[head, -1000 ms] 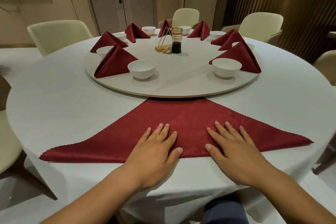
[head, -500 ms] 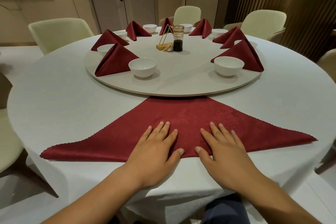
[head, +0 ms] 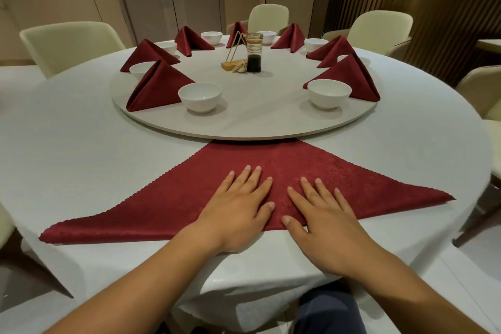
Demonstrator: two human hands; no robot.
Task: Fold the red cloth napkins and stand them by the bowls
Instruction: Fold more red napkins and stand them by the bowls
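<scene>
- Two hands down at 6 o'clock on the table (head: 67, 157): left hand (head: 238, 214) and right hand (head: 325, 225) side by side, not touching, palms flat, fingers straight and a little spread, gripping nothing, only pressing.
- Under both palms, the red napkin (head: 282, 163), spread flat as a wide triangle, long edge along the table's near side, apex toward 12 o'clock and out of sight below the rim of the turntable (head: 257, 119).
- On the turntable at about 11 o'clock from the hands, a white bowl (head: 200, 96), with a folded napkin (head: 160, 87) standing just beside it on its 9 o'clock side.
- At about 1 o'clock, a second bowl (head: 329, 93), with another standing napkin (head: 349, 77) close behind it toward 2 o'clock (touching or not, cannot tell).
- Farther round the ring, more bowls and upright red napkins.
- At the turntable's centre, a jar (head: 254, 53) of dark liquid, with a gold wire stand (head: 234, 54) at its 9 o'clock.
</scene>
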